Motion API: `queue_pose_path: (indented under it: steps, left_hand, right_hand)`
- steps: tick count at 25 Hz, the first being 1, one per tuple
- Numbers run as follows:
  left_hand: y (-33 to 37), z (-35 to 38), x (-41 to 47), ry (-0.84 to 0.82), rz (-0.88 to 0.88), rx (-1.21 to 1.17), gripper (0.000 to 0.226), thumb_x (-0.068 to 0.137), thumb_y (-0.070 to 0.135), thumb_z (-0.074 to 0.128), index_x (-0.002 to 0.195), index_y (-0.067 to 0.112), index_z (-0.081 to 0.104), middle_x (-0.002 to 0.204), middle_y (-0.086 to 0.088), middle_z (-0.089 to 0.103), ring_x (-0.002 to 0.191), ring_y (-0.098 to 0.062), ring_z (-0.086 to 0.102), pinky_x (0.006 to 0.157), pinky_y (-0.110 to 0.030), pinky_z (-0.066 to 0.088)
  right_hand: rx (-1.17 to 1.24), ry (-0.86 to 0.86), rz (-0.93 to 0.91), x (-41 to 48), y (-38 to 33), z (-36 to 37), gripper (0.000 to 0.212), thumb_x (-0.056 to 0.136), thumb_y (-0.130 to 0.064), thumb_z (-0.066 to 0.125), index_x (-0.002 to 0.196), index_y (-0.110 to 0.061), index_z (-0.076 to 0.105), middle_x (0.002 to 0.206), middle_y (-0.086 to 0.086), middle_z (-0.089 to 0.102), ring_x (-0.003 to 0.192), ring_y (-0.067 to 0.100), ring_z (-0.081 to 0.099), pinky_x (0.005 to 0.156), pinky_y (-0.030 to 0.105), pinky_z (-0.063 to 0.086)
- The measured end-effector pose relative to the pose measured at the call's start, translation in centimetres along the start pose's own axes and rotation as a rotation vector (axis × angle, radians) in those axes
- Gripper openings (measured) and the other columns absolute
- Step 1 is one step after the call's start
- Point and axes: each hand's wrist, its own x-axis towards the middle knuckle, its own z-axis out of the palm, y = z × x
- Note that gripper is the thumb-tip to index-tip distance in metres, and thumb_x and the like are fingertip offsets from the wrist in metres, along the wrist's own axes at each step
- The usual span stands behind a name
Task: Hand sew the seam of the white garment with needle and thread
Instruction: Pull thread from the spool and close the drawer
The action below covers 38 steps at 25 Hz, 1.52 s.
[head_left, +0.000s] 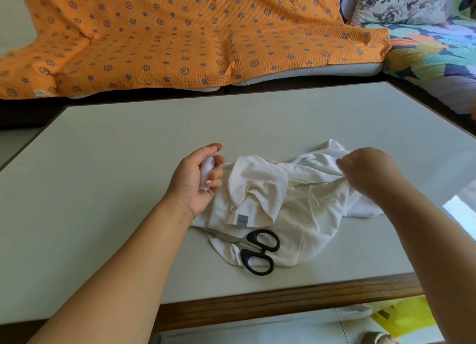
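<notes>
Lying crumpled on the bench [103,189] right of centre, the garment [283,210] runs lower left to upper right, right fingers [343,163] pinching its upper end, left fingers [215,173] clenching a spool [206,170].

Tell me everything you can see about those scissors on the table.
The scissors are small, with two black loop handles, plastic by the look, and slim silvery metal blades. They lie closed and flat on the near edge of the crumpled white garment, handles nearer the person, blades pointing left and away. Nothing lies on them.
</notes>
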Motion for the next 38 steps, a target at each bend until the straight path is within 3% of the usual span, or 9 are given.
queue_pose_path:
  steps: [2,4,7,11,13,18,24,33,38]
  left_hand:
    - [-0.1,0.4,-0.3,-0.033,-0.007,0.037,0.009,0.093,0.012,0.05,0.09,0.013,0.058,0.066,-0.001,0.052,0.042,-0.006,0.035,0.034,-0.013,0.021]
    - [-0.2,1.1,-0.6,-0.086,-0.016,0.085,0.011,0.093,0.011,0.047,0.092,0.013,0.058,0.065,-0.001,0.051,0.042,-0.006,0.034,0.035,-0.014,0.021]
    - [-0.4,2.1,-1.2,-0.187,-0.03,0.163,0.014,0.093,0.01,0.044,0.094,0.012,0.058,0.062,-0.001,0.052,0.04,-0.006,0.034,0.035,-0.015,0.021]
    - [-0.6,2.8,-1.6,-0.279,-0.06,0.205,0.015,0.093,0.009,0.042,0.094,0.011,0.057,0.061,-0.002,0.05,0.038,-0.006,0.034,0.034,-0.015,0.022]
    - [-0.5,2.7,-1.6,-0.278,-0.061,0.204,0.015,0.093,0.009,0.041,0.095,0.011,0.056,0.061,-0.002,0.05,0.038,-0.006,0.035,0.034,-0.015,0.023]
    - [-0.2,1.7,-1.0,-0.204,-0.033,0.185,0.016,0.093,0.009,0.042,0.094,0.012,0.057,0.061,0.0,0.05,0.039,-0.006,0.035,0.035,-0.015,0.023]
    - [-0.2,0.7,-0.3,-0.073,-0.015,0.108,0.013,0.094,0.009,0.043,0.092,0.012,0.056,0.062,0.0,0.047,0.041,-0.006,0.033,0.036,-0.015,0.021]
    - [-0.7,0.2,0.1,0.018,0.001,0.166,0.013,0.095,0.01,0.044,0.092,0.012,0.057,0.061,0.001,0.046,0.04,-0.006,0.034,0.035,-0.015,0.022]
    - [-1.5,0.8,0.1,0.023,-0.011,0.274,0.015,0.096,0.01,0.045,0.092,0.013,0.059,0.059,0.003,0.046,0.041,-0.006,0.034,0.036,-0.015,0.022]
  right_hand:
    - [0.076,0.11,-0.126,-1.2,-1.4,-0.1,0.031,0.099,-0.02,0.047,0.117,-0.001,0.064,0.119,0.02,0.062,0.115,0.034,0.053,0.092,0.034,0.038]
    - [0.254,0.189,-0.281,-3.0,-3.3,-0.2,0.034,0.099,-0.021,0.046,0.127,-0.01,0.062,0.118,0.01,0.066,0.108,0.021,0.059,0.088,0.021,0.038]
    - [0.506,-0.13,-0.411,-5.4,-5.8,0.9,0.028,0.098,-0.022,0.05,0.122,-0.023,0.065,0.068,-0.005,0.064,0.054,0.001,0.051,0.051,0.01,0.037]
    - [0.528,-0.41,-0.497,-6.3,-7.0,3.7,0.016,0.097,-0.025,0.053,0.096,-0.027,0.07,0.065,0.0,0.047,0.058,0.009,0.041,0.056,0.019,0.035]
    - [0.532,-0.406,-0.473,-6.1,-7.0,4.3,0.026,0.098,-0.029,0.053,0.081,-0.015,0.068,0.064,-0.001,0.047,0.058,0.01,0.04,0.058,0.023,0.035]
    - [0.519,-0.315,-0.384,-5.4,-6.8,4.1,0.025,0.096,-0.023,0.053,0.08,-0.018,0.072,0.072,0.001,0.059,0.065,0.013,0.048,0.063,0.026,0.04]
    - [0.402,-0.147,-0.262,-3.4,-4.8,3.0,0.026,0.095,-0.02,0.053,0.079,-0.014,0.073,0.048,-0.005,0.046,0.035,0.007,0.037,0.038,0.014,0.029]
    - [0.234,0.025,-0.154,-1.5,-1.9,0.2,0.028,0.095,-0.013,0.046,0.091,-0.007,0.074,0.06,0.001,0.044,0.051,0.015,0.037,0.048,0.026,0.028]
    - [0.116,-0.118,-0.161,-1.4,-1.3,0.8,0.036,0.1,-0.021,0.041,0.099,0.002,0.068,0.068,0.007,0.052,0.061,0.022,0.048,0.053,0.026,0.036]
